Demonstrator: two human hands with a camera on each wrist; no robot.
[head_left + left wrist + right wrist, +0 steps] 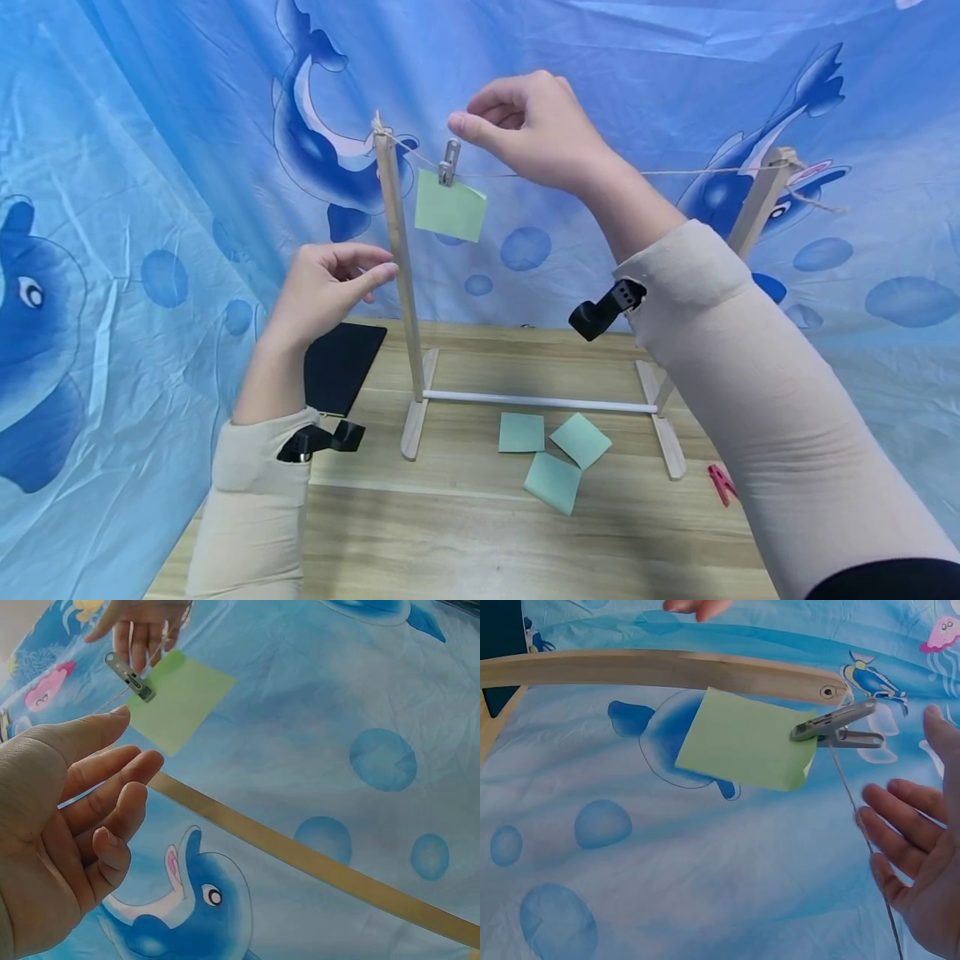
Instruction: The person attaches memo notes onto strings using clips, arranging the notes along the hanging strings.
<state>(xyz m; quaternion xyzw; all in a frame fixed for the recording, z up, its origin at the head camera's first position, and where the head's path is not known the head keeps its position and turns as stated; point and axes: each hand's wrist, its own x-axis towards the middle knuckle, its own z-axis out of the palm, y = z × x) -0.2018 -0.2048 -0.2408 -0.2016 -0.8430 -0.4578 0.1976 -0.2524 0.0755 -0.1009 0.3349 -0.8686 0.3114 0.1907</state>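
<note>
A green sticky note (450, 207) hangs from the string near the left post, held by a grey clothespin (447, 163). Just right of and above the clothespin is my right hand (543, 129), its fingers loosely bent with nothing between them. The right wrist view shows the clothespin (838, 727) clamped over the note's edge and the string, apart from the fingers (900, 825). My left hand (330, 287) is beside the wooden left post (397, 267), lower than the note, relaxed and holding nothing. In the left wrist view its fingers (112, 787) are loosely curled below the note (180, 701).
Three green sticky notes (521, 433) lie on the wooden table (420, 533) in front of the stand's white crossbar (540, 402). A red clothespin (722, 485) lies by the right foot. Behind the left arm is a black flat object (341, 367). A blue dolphin curtain (600, 75) hangs behind.
</note>
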